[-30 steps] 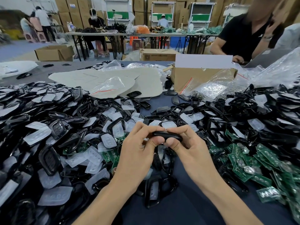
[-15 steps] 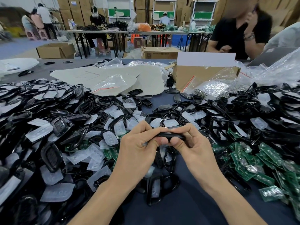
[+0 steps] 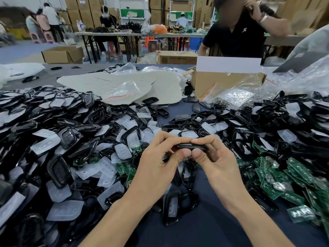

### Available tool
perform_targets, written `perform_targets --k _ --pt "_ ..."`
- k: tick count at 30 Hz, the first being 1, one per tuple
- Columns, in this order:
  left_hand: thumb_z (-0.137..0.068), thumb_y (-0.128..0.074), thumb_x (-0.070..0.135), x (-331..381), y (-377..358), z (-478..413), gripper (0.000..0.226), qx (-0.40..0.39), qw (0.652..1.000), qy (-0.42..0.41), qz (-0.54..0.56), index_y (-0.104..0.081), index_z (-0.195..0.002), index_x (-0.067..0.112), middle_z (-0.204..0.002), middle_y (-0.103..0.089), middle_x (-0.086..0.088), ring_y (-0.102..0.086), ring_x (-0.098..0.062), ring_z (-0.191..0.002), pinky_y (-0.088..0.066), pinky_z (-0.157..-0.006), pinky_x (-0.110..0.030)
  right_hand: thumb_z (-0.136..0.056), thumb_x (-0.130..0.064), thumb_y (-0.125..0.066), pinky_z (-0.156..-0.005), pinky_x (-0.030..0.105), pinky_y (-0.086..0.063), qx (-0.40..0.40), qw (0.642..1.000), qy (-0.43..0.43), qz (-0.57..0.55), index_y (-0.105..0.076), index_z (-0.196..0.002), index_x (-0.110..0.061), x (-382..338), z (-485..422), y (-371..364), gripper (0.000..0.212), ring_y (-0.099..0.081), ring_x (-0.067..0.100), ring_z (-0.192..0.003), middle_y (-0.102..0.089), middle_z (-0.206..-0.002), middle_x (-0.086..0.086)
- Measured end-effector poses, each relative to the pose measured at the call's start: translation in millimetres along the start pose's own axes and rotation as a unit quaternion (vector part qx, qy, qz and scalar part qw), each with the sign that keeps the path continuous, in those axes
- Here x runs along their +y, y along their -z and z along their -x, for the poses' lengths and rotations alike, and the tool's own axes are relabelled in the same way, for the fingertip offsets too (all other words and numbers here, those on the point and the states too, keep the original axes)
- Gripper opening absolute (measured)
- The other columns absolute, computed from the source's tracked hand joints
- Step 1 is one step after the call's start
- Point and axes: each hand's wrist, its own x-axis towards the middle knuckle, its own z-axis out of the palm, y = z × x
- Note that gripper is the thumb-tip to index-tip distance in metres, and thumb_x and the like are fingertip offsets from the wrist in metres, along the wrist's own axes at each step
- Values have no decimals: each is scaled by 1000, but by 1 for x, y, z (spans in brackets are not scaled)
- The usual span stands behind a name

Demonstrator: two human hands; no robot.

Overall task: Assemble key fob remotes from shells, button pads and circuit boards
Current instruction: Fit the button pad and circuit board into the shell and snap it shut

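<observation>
We hold a black key fob [image 3: 191, 146] edge-on between both hands, above the near middle of the surface [image 3: 204, 229]. Our left hand [image 3: 158, 166] pinches its left end, thumb below and fingers curled over the top. Our right hand [image 3: 217, 164] pinches its right end the same way, and the thumb tips lie side by side beneath it. The hands are together, both clamped on the fob.

Toward the left edge spreads a heap of black shells [image 3: 58, 168] mixed with translucent button pads [image 3: 105, 168]. Toward the right edge lie green circuit boards [image 3: 277, 177], with more black shells behind them. Near the far edge stands an open cardboard box [image 3: 222, 82], with a clear plastic bag [image 3: 124, 90] to its left. Beyond the far edge is a person in a black shirt [image 3: 235, 32].
</observation>
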Motion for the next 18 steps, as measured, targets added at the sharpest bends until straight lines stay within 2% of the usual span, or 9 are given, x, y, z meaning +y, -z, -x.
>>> perform_targets --k 2,5,8,11,13,18 --pt "-93 -66 28 -2 0 1 22 6 1000 -3 -2 -70 -110 41 -99 -58 11 -60 -12 -88 -44 -78 -12 -84 -25 -71 -82 15 -52 -1 1000 3 0 -71 -92 -31 0 0 0 10 -70 7 -95 -75 -98 -4" --pt "-95 -64 25 -5 -1 2 21 21 1000 -14 -17 -69 -109 40 -101 -58 12 -61 -11 -90 -43 -78 -10 -79 -27 -75 -82 16 -53 3 1000 3 -10 -73 -90 -34 -1 0 -2 13 -71 9 -95 -76 -97 -3" --pt "-98 -58 18 -7 -3 2 26 35 998 -35 -29 -64 -107 41 -101 -58 13 -62 -9 -96 -43 -79 -9 -84 -29 -74 -86 19 -54 0 1000 11 -10 -75 -97 -35 -2 -1 -4 15 -71 12 -102 -76 -105 -2" --pt "-101 -51 25 -12 -3 3 14 41 998 -20 -36 -60 -108 33 -97 -60 14 -61 -9 -94 -43 -78 -11 -93 -35 -63 -92 24 -55 10 999 13 -27 -74 -106 -30 1 -2 -4 18 -70 19 -111 -74 -116 3" --pt "-102 -47 30 -15 -3 4 14 38 998 -7 -48 -57 -111 31 -97 -61 14 -61 -11 -95 -44 -79 -15 -97 -33 -59 -93 24 -54 25 997 -9 -66 -74 -104 -29 5 -3 -3 17 -69 22 -113 -74 -115 5" --pt "-105 -42 39 -15 -4 4 25 8 984 -66 -163 -54 -127 35 -113 -58 20 -60 -6 -105 -48 -86 -22 -89 -31 -64 -92 20 -53 37 997 -38 -54 -78 -98 -30 9 -5 -3 16 -70 17 -109 -76 -110 1"
